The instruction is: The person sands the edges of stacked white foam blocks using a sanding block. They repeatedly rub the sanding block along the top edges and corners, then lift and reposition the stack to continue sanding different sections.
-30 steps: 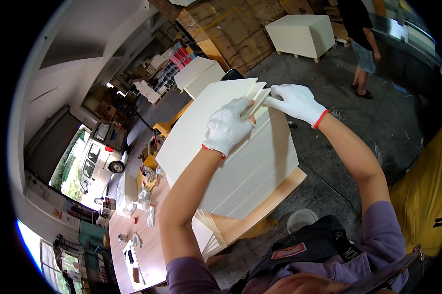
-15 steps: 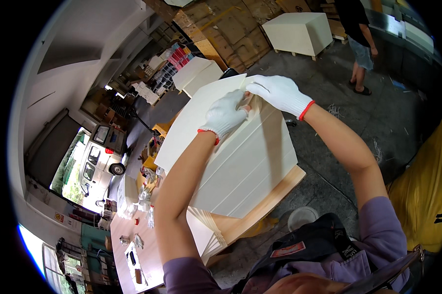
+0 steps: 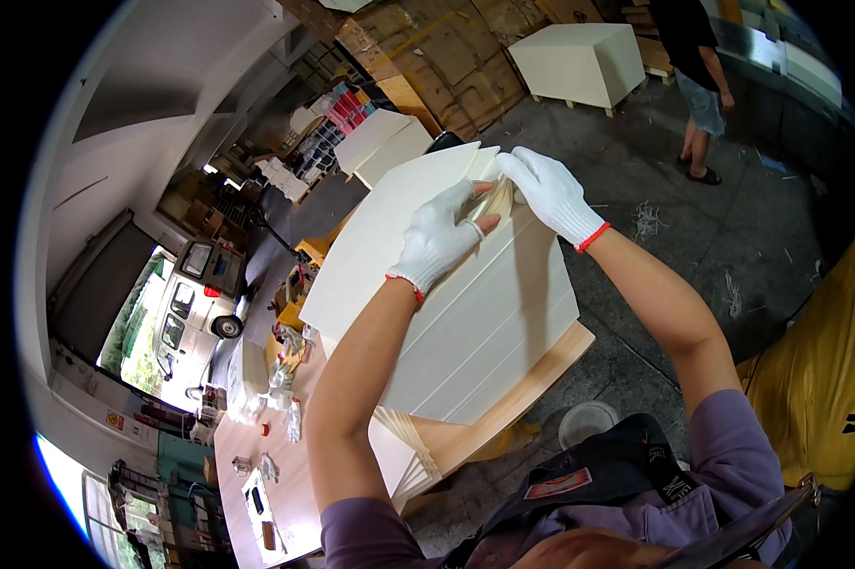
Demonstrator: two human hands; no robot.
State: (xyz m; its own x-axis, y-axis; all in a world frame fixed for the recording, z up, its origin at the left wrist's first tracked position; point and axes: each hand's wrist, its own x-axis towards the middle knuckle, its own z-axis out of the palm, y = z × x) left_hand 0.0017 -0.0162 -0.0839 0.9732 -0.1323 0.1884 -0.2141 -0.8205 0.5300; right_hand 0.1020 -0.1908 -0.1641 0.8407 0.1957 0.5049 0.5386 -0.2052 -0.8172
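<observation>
A thick stack of large cream-white sheets (image 3: 480, 327), paper or thin card, lies before me with its layers stepped. I wear white knitted gloves with red cuffs. Resting on the stack, my left hand (image 3: 437, 232) has its bare thumb and a bare fingertip apart, beside a fanned bundle of sheet edges (image 3: 496, 201). Across from it, my right hand (image 3: 546, 190) is closed over the far right corner, gripping the sheet edges. Its fingertips are partly hidden behind the sheets.
Under the stack is a wood-toned table (image 3: 532, 375), with small tools and a phone at its left. A white bucket (image 3: 587, 422) stands on the floor. Pale stacks on pallets (image 3: 579, 66) and a standing person (image 3: 698, 90) are farther off. Yellow cloth (image 3: 826, 360) hangs at right.
My hands have moved slightly apart. The right one has shifted right along the corner, and the left thumb and finger have spread. More fanned sheet edges show between them.
</observation>
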